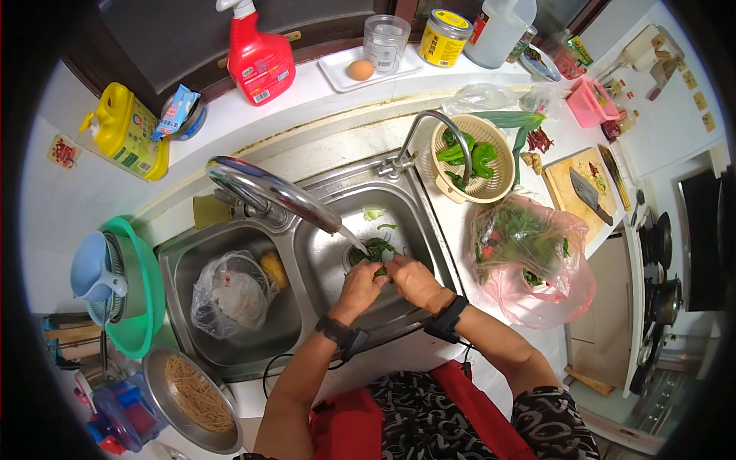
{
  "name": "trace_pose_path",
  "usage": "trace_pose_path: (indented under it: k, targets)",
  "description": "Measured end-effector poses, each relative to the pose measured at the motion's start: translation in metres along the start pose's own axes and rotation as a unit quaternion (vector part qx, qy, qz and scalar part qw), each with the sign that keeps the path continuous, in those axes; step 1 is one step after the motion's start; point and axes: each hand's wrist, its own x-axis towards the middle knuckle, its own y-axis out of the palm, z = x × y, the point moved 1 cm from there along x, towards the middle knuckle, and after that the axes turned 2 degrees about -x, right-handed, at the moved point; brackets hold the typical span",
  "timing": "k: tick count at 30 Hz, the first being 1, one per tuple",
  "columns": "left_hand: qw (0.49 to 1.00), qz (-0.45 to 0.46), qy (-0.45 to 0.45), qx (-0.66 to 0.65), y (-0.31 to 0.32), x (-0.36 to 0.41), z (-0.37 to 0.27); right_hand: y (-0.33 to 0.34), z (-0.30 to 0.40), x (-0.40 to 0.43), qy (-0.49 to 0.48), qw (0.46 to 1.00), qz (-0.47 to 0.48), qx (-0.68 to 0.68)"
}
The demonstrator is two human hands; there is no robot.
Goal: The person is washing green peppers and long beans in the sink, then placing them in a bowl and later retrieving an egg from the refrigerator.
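Note:
My left hand and my right hand meet low in the right basin of a steel double sink. Their fingers are closed around a green vegetable, mostly hidden, perhaps a pepper. Water runs from the curved chrome faucet just beyond my fingertips. Dark green vegetable scraps lie at the drain, and a pale green piece sits farther back. To the right of the sink, a beige plastic colander holds several green peppers under a thin second faucet.
The left basin contains a clear plastic bag and a yellowish potato-like vegetable. A pink plastic bag of vegetables stands right of the sink. Farther right, a cleaver rests on a cutting board. Spray bottle and egg occupy the ledge.

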Motion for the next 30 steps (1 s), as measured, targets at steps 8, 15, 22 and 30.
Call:
trace_pose_path:
  k: [8, 15, 22, 30]
  targets:
    - [0.989, -0.108, 0.090, -0.041, -0.015, -0.024, 0.001, 0.032, 0.005, 0.003, 0.170, 0.922, -0.082, 0.337]
    - [0.972, -0.125, 0.027, -0.200, -0.021, -0.015, 0.015, 0.032, -0.027, 0.008, 0.382, 0.658, -0.109, 0.639]
    - [0.993, 0.030, -0.109, 0.042, 0.035, 0.027, 0.058, 0.021, -0.020, 0.008, 0.459, 0.676, -0.120, 0.565]
    - [0.980, -0.081, -0.148, 0.105, 0.088, 0.064, 0.076, 0.028, -0.042, -0.001, 0.381, 0.817, -0.114, 0.417]
